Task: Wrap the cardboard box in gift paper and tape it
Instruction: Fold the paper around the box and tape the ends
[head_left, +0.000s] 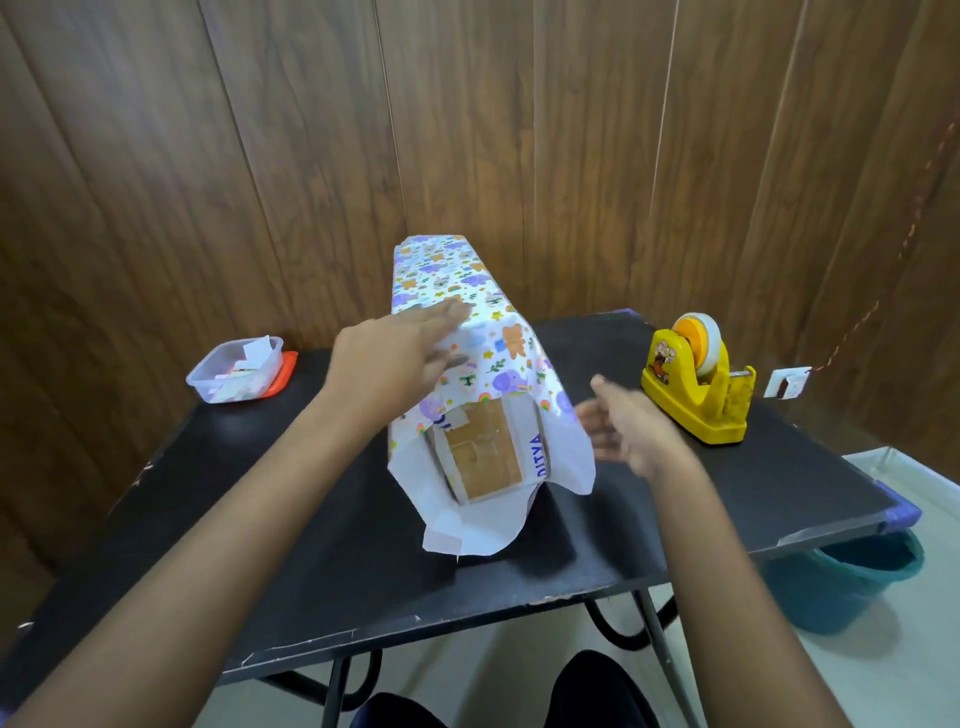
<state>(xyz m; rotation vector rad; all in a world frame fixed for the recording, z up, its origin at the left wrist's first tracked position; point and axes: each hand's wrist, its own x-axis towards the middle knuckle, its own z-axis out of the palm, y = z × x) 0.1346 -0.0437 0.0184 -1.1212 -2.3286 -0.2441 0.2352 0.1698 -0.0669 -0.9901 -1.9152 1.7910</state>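
Two bare hands work over a black table (519, 566) set against a wood-panelled wall. The left hand (395, 358) lies flat and spread, fingers extended, its palm and fingertips pressing on the top of the gift paper (467, 291) that covers the cardboard box (485, 454). It grasps nothing; it only rests on the paper's upper face near the left edge. The right hand (623, 426) hangs in the air just beside the right side of the wrapped box, fingers loosely parted and curled a little, thumb raised. It is blurred, and it does not appear to touch the paper or hold anything.

The box lies lengthwise in the middle of the table, running away from the person. Patterned paper with small coloured animals wraps its top and sides, while the near end stays uncovered, showing brown cardboard with white edges and blue letters. Loose paper flares out around that open end, white side showing, and a flap spreads on the table in front.

On the right of the table, well apart from the box, stands a yellow tape dispenser (696, 384) with its roll. At the far left sits a clear plastic container (236, 371) holding scraps, on an orange lid. A teal bucket (852, 582) stands on the floor below the table's right end.
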